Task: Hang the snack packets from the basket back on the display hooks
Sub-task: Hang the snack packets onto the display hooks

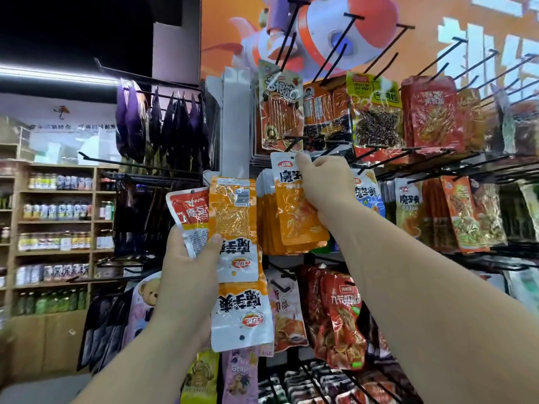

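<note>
The right hand [320,182], just off centre toward 2 o'clock, pinches the white top of an orange snack packet [294,217], held against a hanging stack of like packets [267,228] just below a black display hook [293,143]. At 8 o'clock the left hand [189,266] grips a fan of spare packets [233,217], some upside down.

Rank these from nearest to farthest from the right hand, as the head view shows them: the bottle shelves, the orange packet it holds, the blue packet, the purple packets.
1. Orange packet: pinched at its top by the right hand.
2. Blue packet: hanging just right of that hand.
3. Purple packets: upper left.
4. Bottle shelves: far left, in the background.
</note>
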Demonstrator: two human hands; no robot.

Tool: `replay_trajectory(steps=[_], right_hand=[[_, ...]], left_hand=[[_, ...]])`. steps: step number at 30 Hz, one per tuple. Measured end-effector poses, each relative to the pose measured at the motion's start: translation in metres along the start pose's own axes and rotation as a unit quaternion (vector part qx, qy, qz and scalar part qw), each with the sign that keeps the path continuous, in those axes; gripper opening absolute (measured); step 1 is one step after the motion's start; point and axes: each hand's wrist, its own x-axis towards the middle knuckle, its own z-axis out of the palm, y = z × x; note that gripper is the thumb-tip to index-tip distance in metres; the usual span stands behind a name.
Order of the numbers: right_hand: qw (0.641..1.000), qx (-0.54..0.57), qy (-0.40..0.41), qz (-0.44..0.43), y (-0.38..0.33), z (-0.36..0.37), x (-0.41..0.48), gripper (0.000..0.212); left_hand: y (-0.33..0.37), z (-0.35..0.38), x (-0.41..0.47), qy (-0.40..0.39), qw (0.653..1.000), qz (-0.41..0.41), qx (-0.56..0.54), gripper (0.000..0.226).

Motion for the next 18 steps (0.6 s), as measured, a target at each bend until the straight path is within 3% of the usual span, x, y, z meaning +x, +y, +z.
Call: replay_trajectory(steps=[18], right_hand=[[0.999,-0.016,0.024,-0.027,0.008,0.001,-0.01,0.057]], left_hand=[[-0.001,-0.007,-0.004,0.002,1.0,0.008,0.01,0.019]])
